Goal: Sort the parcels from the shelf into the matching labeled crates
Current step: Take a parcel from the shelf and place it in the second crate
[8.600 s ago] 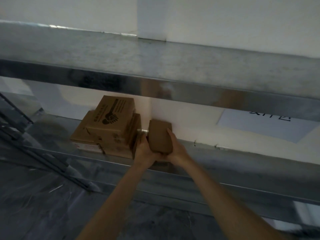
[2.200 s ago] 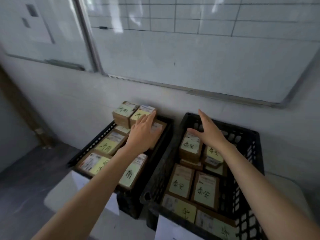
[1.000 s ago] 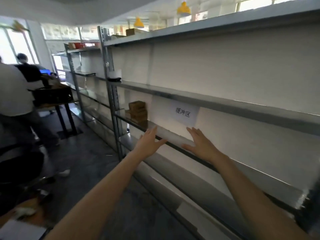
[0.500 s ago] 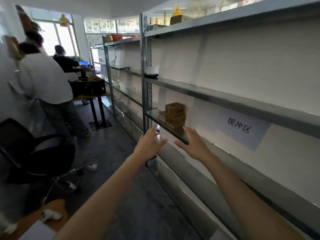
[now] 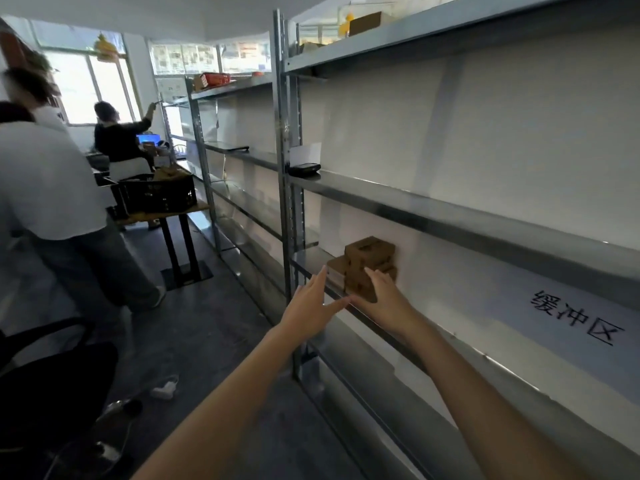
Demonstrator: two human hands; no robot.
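A small stack of brown cardboard parcels (image 5: 370, 261) sits on a metal shelf (image 5: 485, 233) board near the upright post. My right hand (image 5: 384, 301) reaches out with straight fingers, its fingertips at the front of the stack. My left hand (image 5: 310, 306) is stretched out beside it, fingers straight, just left of the parcels and holding nothing. The lower parcels are partly hidden behind my right hand. The labeled crates I sort into are out of view.
A paper sign with black characters (image 5: 575, 317) hangs on the shelf's back wall. A person in a white shirt (image 5: 52, 188) stands at left by a table with a black crate (image 5: 157, 194). A black office chair (image 5: 45, 382) is at lower left. Another person (image 5: 119, 138) stands farther back.
I have turned from the crates to the shelf and moved closer. Both hands have advanced toward the parcel stack; my right hand now reaches its front.
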